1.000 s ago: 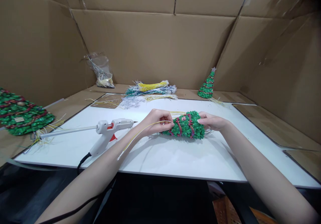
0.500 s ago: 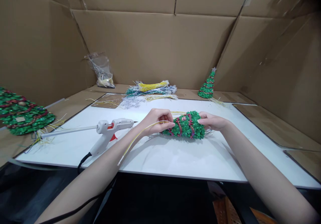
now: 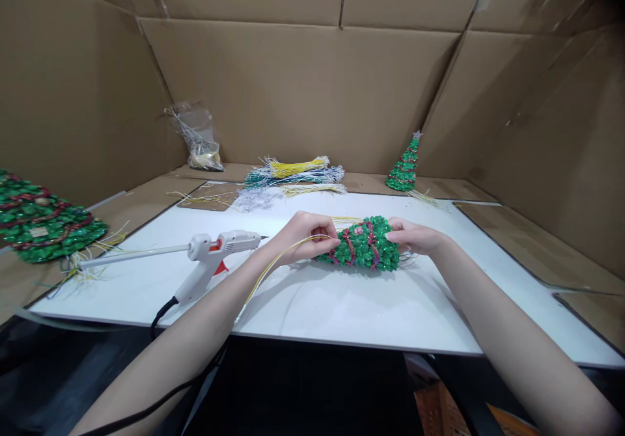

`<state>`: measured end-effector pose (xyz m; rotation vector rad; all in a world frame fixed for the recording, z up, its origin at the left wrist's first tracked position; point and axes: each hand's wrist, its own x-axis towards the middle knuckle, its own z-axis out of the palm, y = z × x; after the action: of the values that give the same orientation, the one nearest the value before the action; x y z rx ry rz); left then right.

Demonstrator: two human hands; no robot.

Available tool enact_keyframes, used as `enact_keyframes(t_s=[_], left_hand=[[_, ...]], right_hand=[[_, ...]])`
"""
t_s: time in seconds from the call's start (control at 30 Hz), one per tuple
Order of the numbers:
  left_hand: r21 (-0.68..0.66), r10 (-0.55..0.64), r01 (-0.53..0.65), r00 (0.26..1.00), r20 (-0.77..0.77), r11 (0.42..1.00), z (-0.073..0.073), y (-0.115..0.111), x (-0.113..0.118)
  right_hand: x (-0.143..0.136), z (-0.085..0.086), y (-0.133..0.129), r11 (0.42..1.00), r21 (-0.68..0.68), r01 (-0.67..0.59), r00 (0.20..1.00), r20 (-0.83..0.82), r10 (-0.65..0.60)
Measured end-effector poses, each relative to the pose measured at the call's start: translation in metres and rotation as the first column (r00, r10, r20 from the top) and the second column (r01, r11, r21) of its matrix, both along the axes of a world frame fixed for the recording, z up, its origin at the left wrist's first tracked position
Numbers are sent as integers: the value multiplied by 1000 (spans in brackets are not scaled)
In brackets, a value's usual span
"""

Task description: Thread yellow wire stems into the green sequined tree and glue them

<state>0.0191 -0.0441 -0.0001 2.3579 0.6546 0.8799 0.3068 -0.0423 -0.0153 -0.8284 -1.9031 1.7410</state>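
Observation:
A small green beaded Christmas tree [image 3: 368,244] with red garland lies on its side over the white board, its wide base to the right. My left hand [image 3: 312,235] pinches thin yellow and white wires [image 3: 263,274] at the tree's narrow end; their loose ends trail down over my left forearm. The tree's tip is hidden behind those fingers. At the base, my right hand [image 3: 415,235] grips the tree, thumb on the near side and the other fingers mostly hidden behind it. More thin wires show behind the tree and under its base.
A white glue gun [image 3: 209,260] with a glue stick and black cord lies left. Wire bundles [image 3: 297,169] and a clear bag [image 3: 201,140] are at the back. Another tree [image 3: 405,166] stands back right, a larger-looking one [image 3: 43,221] at left. Cardboard walls [image 3: 293,84] surround the board.
The loose wire ends over my left forearm have swung slightly to the right. Both hands and the tree stay nearly in place.

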Motion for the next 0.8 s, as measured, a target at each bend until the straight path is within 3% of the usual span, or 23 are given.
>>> enact_keyframes(t_s=[0.53,0.8], left_hand=[[129,19,-19,1000,-2,991,-4,-3,4],[110,39,-38,999,-5,993,-5,-5,6]], right_hand=[[-3,0,-1,1000,21,18,1000,-8,-18],[-4,1,-3,999,20,38,999,-6,-38]])
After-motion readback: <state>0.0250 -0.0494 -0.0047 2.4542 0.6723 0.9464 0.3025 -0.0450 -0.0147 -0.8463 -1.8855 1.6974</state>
